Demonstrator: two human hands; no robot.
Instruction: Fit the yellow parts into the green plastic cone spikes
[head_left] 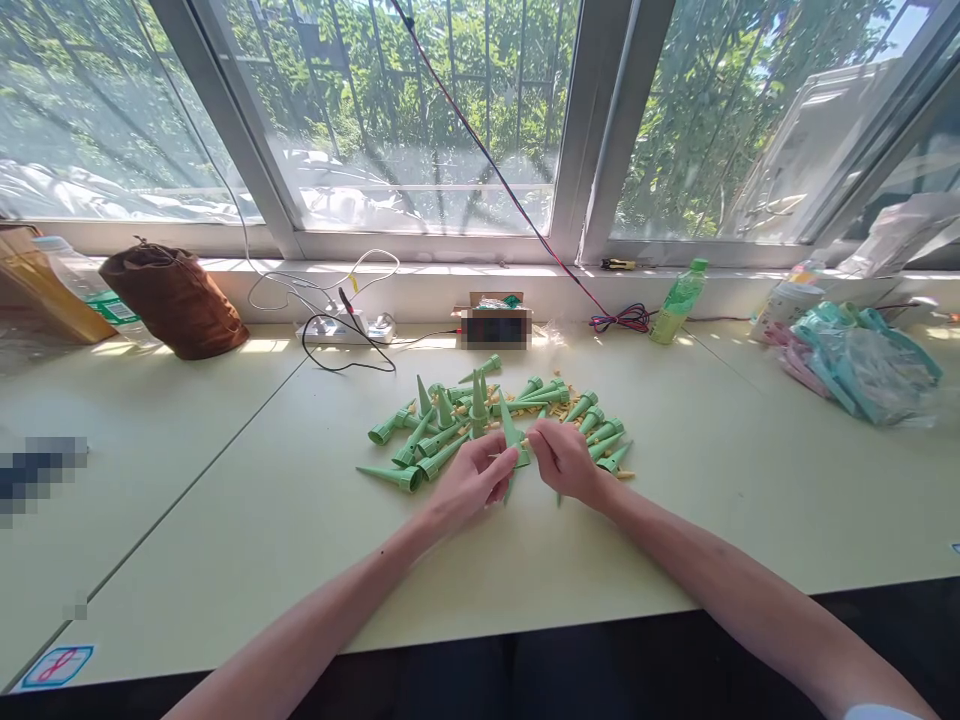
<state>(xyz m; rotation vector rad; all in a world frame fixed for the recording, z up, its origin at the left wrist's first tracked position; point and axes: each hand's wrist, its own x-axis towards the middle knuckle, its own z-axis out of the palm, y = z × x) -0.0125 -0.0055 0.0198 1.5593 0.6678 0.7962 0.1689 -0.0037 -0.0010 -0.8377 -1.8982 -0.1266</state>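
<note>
My left hand (484, 470) is closed round the wide capped base of a green plastic watering spike (510, 422), whose point is tilted up. Right beside that base, my right hand (566, 455) is closed in a pinch; what its fingertips hold is too small to make out. Around both hands lies a loose pile of similar green spikes (442, 440), some standing on their caps and others on their sides. Small tan pegs (566, 408) are scattered among them, mostly behind my right hand.
Behind the pile stands a small open box (495, 325). A power strip (341, 325) with cables and a brown cloth bag (172, 300) are at the back left. Toward the right are a green bottle (679, 302), a coiled red-black wire (630, 318) and plastic bags (862, 360). Windows rise behind the table (750, 500).
</note>
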